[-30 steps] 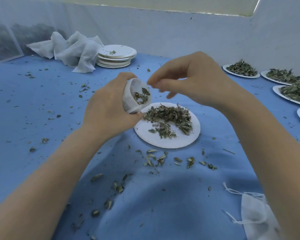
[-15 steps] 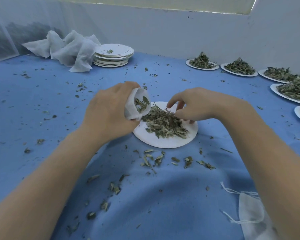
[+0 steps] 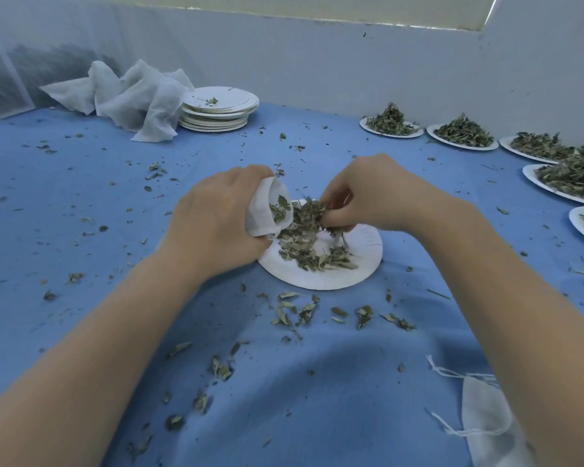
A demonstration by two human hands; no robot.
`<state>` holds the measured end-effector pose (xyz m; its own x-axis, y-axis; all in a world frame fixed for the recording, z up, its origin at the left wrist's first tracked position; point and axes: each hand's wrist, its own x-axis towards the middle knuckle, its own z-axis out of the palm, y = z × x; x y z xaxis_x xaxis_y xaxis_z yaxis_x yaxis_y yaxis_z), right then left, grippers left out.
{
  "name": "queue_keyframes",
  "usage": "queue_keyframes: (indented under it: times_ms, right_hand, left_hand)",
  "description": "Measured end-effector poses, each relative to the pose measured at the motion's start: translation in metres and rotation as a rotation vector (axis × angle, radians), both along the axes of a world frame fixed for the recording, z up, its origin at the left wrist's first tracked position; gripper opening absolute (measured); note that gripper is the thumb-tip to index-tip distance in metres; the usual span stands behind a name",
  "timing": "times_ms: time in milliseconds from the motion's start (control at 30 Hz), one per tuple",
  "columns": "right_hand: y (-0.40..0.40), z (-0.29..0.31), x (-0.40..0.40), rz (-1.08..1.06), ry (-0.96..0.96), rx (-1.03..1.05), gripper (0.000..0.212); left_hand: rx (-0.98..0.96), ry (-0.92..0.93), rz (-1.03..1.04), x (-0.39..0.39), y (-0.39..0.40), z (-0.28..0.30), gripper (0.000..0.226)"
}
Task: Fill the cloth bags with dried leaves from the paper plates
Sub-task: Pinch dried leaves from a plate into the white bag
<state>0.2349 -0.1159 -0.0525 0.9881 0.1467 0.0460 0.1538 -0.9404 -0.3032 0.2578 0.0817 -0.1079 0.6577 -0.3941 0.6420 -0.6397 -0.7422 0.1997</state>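
the left hand [image 3: 213, 224] is clenched around a small white cloth bag [image 3: 267, 210], holding its mouth open and tilted toward the right, just above the near-left edge of a paper plate [image 3: 321, 274]; a few dried leaves [image 3: 312, 247] already sit inside the bag's mouth; the right hand [image 3: 378, 193] pinches a clump of leaves between fingertips right beside the bag's opening, over the pile on the plate; loose leaf bits [image 3: 304, 311] lie scattered on the blue cloth [image 3: 81, 230] in front of the plate; more heaped plates [image 3: 462, 133] line the right side; a stack of used plates [image 3: 220, 109] and a crumpled white cloth [image 3: 132, 96] sit at the far left; another drawstring bag [image 3: 482, 416] lies flat near the right forearm.
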Motion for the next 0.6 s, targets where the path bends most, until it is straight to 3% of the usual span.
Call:
queue_keyframes:
  times_ms: [167,367,500,600]
  right_hand:
    - [-0.001,0.026,-0.012,0.021,-0.151,0.022,0.007]
    - [0.025,0.024,-0.016,0.064,-0.178,-0.263,0.019]
    - [0.041,0.019,-0.016,0.071,-0.174,-0.326,0.011]
    - [0.044,0.019,-0.016,0.102,-0.228,-0.314,0.020]
  left_hand:
    - [0.071,-0.079,0.069,0.000,-0.002,0.004,0.057]
    - [0.176,-0.161,0.080,-0.001,-0.007,0.004,0.054]
    - [0.230,-0.201,0.086,-0.003,-0.015,0.003,0.053]
    - [0.217,-0.208,0.094,-0.004,-0.018,0.002,0.054]
